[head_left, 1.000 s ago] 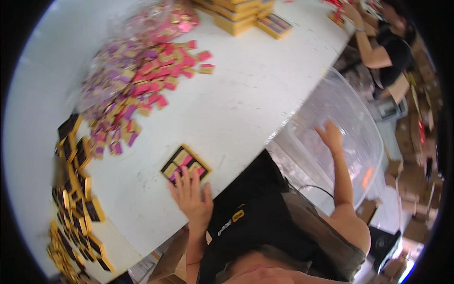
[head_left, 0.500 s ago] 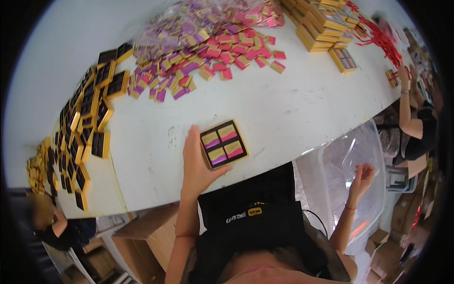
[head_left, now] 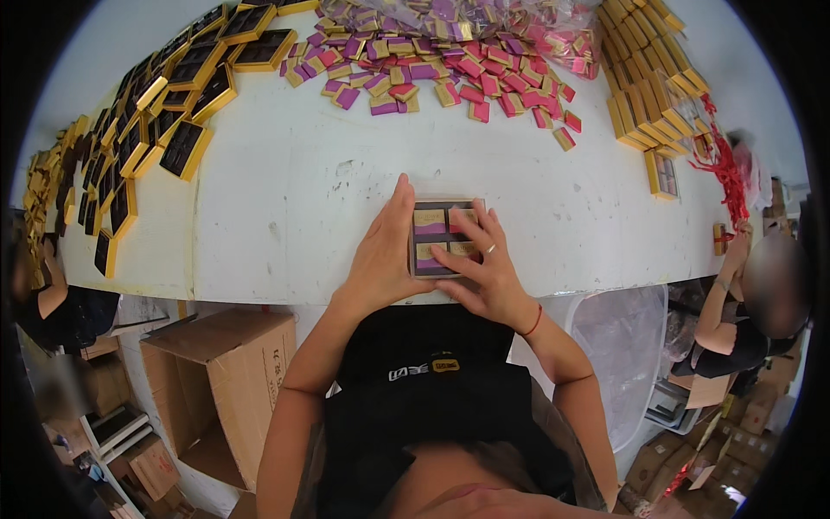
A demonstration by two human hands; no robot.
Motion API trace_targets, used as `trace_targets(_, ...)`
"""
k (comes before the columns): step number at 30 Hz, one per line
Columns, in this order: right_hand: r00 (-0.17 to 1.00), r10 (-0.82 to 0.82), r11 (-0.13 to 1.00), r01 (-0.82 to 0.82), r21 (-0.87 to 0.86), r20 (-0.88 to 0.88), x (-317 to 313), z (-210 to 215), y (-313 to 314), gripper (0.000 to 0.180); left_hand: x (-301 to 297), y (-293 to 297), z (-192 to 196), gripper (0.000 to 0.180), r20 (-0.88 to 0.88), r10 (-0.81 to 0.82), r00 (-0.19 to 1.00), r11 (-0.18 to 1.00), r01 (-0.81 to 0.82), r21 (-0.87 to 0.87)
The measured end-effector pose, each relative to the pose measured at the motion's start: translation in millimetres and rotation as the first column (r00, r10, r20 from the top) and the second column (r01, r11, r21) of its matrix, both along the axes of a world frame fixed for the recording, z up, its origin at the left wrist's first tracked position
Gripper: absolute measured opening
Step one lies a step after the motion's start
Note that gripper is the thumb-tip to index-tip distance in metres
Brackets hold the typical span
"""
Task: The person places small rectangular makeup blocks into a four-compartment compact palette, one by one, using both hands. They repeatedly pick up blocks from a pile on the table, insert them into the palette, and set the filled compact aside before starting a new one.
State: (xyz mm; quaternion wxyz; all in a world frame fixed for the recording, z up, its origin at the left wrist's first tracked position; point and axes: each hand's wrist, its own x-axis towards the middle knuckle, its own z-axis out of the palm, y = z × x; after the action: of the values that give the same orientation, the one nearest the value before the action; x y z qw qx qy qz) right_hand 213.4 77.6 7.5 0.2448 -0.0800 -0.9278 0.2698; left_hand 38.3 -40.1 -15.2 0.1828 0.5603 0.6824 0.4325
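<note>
A square gift box (head_left: 447,227) lies near the table's front edge, its four compartments holding small gold-and-purple and gold-and-pink wrapped pieces. A clear plastic lid (head_left: 450,201) seems to cover it, dulling the gold rim. My left hand (head_left: 380,246) braces the box, with straight fingers along its left side and thumb at the near edge. My right hand (head_left: 484,264) reaches over the top, its bent fingers on the lid and its thumb at the near edge. It partly hides the right-hand pieces.
Loose wrapped pieces (head_left: 432,73) are heaped at the back. Empty black-and-gold trays (head_left: 184,149) pile up at left. Filled boxes (head_left: 644,104) are stacked at back right by red ribbons (head_left: 733,186). A clear plastic bin (head_left: 618,363) and cardboard box (head_left: 216,389) stand below the table. People work either side.
My right hand has come from over the plastic bin onto the box, where a clear lid now seems to lie. My left hand stays at the box's left side. The view has turned.
</note>
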Motion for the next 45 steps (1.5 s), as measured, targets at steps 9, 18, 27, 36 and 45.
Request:
trace_targets(9,0.983,0.074,0.997,-0.069,-0.036,0.169,17.1,-15.3,9.6,0.073,-5.2,-7.3,17.9,0.119,-0.216,-0.076,0.974,0.99,0.047,-0.136)
trace_targets(18,0.99,0.081,0.98,-0.059,-0.192,0.112,5.5,0.1,36.7,0.104,-8.8,-7.1,5.6,0.113,-0.166,-0.065,0.984,0.997,0.069,0.017)
trace_targets(27,0.995,0.096,0.813,-0.093,-0.574,-0.025,5.3,-1.1,45.7,0.088,-3.7,-5.3,3.5,0.116,-0.169,-0.039,0.985,0.999,0.04,0.002)
trace_targets(36,0.766,-0.642,0.756,0.641,0.135,-0.042,30.4,-10.6,67.6,0.083,10.3,-12.6,19.0,0.077,-0.339,-0.074,0.938,0.997,0.07,-0.024)
trace_targets(45,0.979,-0.202,0.979,0.202,0.03,0.03,27.8,9.3,10.7,0.045,21.0,-6.8,41.7,0.054,-0.375,-0.056,0.925,0.998,0.045,-0.037)
